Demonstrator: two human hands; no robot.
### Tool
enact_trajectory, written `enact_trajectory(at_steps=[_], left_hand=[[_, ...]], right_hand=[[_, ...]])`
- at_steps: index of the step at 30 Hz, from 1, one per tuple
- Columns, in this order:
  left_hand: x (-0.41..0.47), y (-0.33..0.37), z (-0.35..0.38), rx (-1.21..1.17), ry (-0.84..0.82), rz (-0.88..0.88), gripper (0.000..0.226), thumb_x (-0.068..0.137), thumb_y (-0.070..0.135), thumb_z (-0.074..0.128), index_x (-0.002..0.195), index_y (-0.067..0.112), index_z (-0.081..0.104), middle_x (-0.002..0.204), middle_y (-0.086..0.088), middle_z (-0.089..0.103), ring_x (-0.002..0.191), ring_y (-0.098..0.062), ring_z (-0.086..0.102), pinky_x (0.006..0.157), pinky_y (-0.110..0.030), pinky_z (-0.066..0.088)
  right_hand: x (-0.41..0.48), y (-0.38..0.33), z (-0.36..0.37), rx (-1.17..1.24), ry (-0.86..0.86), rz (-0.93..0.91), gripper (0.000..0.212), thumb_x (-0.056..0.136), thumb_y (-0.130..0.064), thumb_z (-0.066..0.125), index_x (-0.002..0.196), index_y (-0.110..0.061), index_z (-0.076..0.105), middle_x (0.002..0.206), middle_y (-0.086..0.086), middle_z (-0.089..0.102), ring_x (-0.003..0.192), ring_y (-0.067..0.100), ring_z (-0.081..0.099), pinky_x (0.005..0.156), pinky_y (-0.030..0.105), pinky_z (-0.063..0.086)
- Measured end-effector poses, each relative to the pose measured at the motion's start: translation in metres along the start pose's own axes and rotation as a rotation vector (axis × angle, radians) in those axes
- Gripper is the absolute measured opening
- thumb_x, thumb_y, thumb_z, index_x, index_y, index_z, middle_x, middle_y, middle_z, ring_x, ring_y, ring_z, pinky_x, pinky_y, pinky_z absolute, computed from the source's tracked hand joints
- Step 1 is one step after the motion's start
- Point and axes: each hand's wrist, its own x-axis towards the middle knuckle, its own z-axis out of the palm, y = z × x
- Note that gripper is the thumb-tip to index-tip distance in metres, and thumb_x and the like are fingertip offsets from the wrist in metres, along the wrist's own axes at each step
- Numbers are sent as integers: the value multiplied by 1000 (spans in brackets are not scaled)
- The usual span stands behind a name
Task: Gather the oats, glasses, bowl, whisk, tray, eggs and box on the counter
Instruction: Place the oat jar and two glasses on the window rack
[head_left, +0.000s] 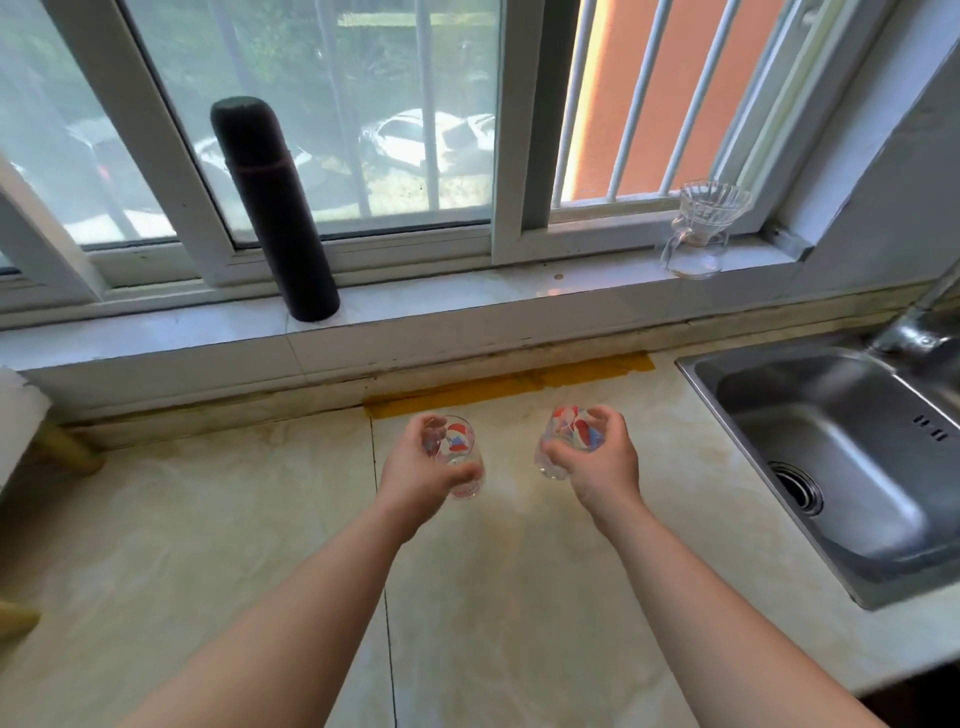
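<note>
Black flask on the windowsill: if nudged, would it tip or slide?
Probably tip: the flask is tall and narrow on a small base. On its side, the round body would likely roll. The windowsill looks smooth, so some sliding is possible.

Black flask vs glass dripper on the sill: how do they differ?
The black flask is opaque and dark; the glass coffee dripper is clear, so the sill shows through it. The flask is a tall, straight, capped cylinder; the dripper is short, with an open flared cone on top and a handle. The flask stands at the left of the windowsill, the dripper at the right near the sink. Both stand upright on the sill, and neither is touched by the hands.
</note>
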Motion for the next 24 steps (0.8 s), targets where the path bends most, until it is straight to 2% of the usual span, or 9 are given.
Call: enact_trajectory(at_steps=[3, 5, 7, 10, 13, 17, 20, 22, 24], left_hand=[[-8, -1, -39, -63, 87, 29, 62, 70, 4, 82, 121, 22, 49, 125, -4, 56, 107, -23, 58, 83, -34, 53], [-20, -2, -78, -104, 168, 69, 62, 69, 6, 83, 119, 22, 50, 125, -5, 56, 110, -25, 58, 84, -34, 53], [-21, 5, -82, -97, 168, 95, 63, 70, 6, 82, 121, 20, 50, 123, -4, 56, 107, -22, 58, 78, -28, 53], [-34, 16, -107, -107, 211, 141, 60, 71, 4, 81, 118, 22, 48, 120, -2, 55, 98, -16, 57, 68, -16, 48], [-55, 16, -171, -141, 344, 197, 60, 71, 6, 82, 117, 25, 48, 117, 0, 56, 93, -11, 58, 74, -19, 49], [-78, 13, -246, -156, 459, 219, 65, 71, 9, 82, 124, 23, 48, 120, 1, 55, 107, -17, 57, 89, -31, 52], [-90, 10, -301, -165, 542, 243, 64, 70, 10, 83, 123, 24, 49, 120, 0, 57, 107, -19, 59, 86, -31, 55], [-95, 8, -333, -156, 590, 244, 66, 70, 13, 83, 125, 24, 48, 123, 0, 55, 109, -19, 58, 84, -30, 55], [-100, 2, -370, -132, 636, 239, 67, 71, 15, 83, 126, 25, 46, 123, 0, 54, 109, -19, 57, 79, -25, 53]], right_hand=[[-20, -28, 26, 34, -59, -99, 64, 70, -10, 81, 123, -21, 47, 115, -3, 53, 97, 15, 55, 70, 12, 42], [-40, -53, 54, 42, -119, -163, 64, 70, -8, 81, 123, -20, 47, 115, -2, 55, 91, 9, 54, 66, 9, 40], [-40, -60, 56, 81, -123, -176, 64, 69, -7, 81, 122, -20, 47, 116, -1, 56, 88, 6, 55, 70, 12, 43], [-52, -77, 75, 91, -155, -219, 64, 69, -9, 83, 119, -24, 47, 117, -2, 55, 98, 14, 58, 73, 16, 45], [-90, -112, 125, 97, -258, -295, 66, 68, -9, 83, 120, -25, 47, 118, -2, 54, 102, 15, 56, 74, 17, 47], [-132, -148, 185, 131, -367, -355, 65, 68, -8, 82, 121, -23, 47, 119, 0, 55, 100, 13, 56, 82, 24, 50], [-158, -171, 226, 140, -416, -383, 67, 68, -12, 83, 123, -25, 47, 123, -1, 54, 107, 17, 56, 90, 31, 52], [-172, -184, 250, 148, -456, -393, 67, 69, -12, 83, 123, -26, 46, 124, -2, 53, 108, 16, 55, 91, 32, 53], [-189, -200, 278, 166, -486, -402, 67, 69, -12, 83, 123, -26, 46, 123, -3, 53, 107, 14, 54, 92, 32, 52]])
